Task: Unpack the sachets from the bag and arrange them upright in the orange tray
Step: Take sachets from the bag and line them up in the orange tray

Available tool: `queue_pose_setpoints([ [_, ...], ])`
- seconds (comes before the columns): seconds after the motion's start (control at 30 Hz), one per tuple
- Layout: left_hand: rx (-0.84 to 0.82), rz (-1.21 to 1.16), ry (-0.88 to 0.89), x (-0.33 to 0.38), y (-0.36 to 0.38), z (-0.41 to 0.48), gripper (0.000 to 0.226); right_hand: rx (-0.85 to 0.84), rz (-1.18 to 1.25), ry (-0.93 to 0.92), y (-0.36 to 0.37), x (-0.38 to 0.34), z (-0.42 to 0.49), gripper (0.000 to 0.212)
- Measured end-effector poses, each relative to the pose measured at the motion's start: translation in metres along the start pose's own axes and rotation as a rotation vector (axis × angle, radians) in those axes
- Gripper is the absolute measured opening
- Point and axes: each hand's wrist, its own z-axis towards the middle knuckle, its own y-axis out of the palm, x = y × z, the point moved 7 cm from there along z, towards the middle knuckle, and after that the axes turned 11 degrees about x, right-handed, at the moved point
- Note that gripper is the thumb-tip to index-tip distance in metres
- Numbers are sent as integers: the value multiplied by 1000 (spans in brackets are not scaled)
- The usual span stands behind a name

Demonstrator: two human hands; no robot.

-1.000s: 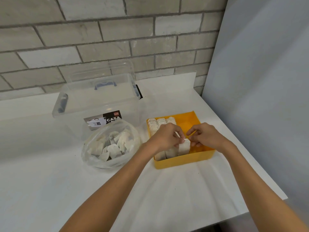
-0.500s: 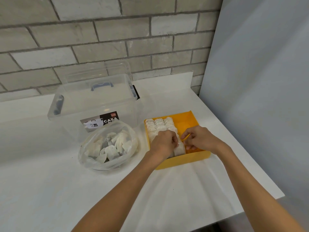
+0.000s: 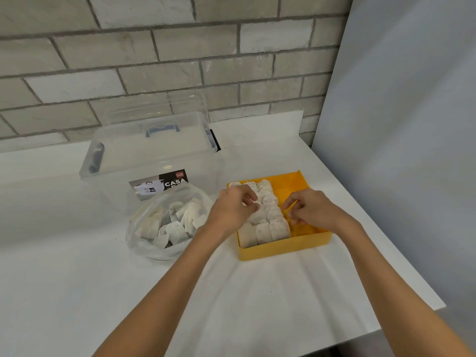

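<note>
The sachets [image 3: 268, 222] stand upright in three tight rows along the left side of the orange tray [image 3: 283, 247]. They are small, pale, papery packets with soft rounded tops. The tray is a shallow square of smooth plastic, and its right side shows bare orange floor.

The left hand [image 3: 231, 210] lies over the far-left part of the rows, its fingers curled down onto the packet tops. I cannot tell whether it pinches one. The right hand [image 3: 316, 211] sits over the bare side of the tray, with bent fingers whose tips meet the right flank of the rows. Whether it grips anything I cannot tell either.

Just left of the tray, the bag [image 3: 144, 243] is thin, crinkled clear plastic with its mouth open. Loose sachets [image 3: 175, 229] lie jumbled inside it.

Behind the bag stands a clear plastic box [image 3: 154, 155] with rounded corners, a lid and a blue handle [image 3: 162, 130]. Its label [image 3: 161, 185] reads "CASA" in white on black. The small red badge above that is too small to read.

All of this rests on a smooth white bench [image 3: 77, 279]. A wall of grey bricks [image 3: 154, 60] with rough mortar lines runs along the far edge, and a plain grey panel [image 3: 399, 124] stands to the right.
</note>
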Motion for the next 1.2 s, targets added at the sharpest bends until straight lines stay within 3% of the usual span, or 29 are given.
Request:
queue_pose_setpoints([
  [0.23,180,6,-74,-40,-83,0,5,17,63,-146,8,-50,13,18],
  [0.33,174,59,-148,-71,-103,-5,4,-3,92,-243,28,-85,18,20],
  [0.5,147,246,-206,-115,-112,-12,19,-79,118,-403,78,-142,19,24],
  [0.63,151,393,-246,-137,-107,-14,23,-159,27,-510,119,-169,20,26],
  [0.8,134,360,-294,-138,-87,-12,12,-203,-183,-492,156,-167,38,44],
  [1.0,86,401,-344,-137,-68,-14,24,-198,-298,-512,158,-163,35,65],
  [1.2,92,339,-297,-131,-67,-18,19,-217,-155,-454,145,-154,33,52],
])
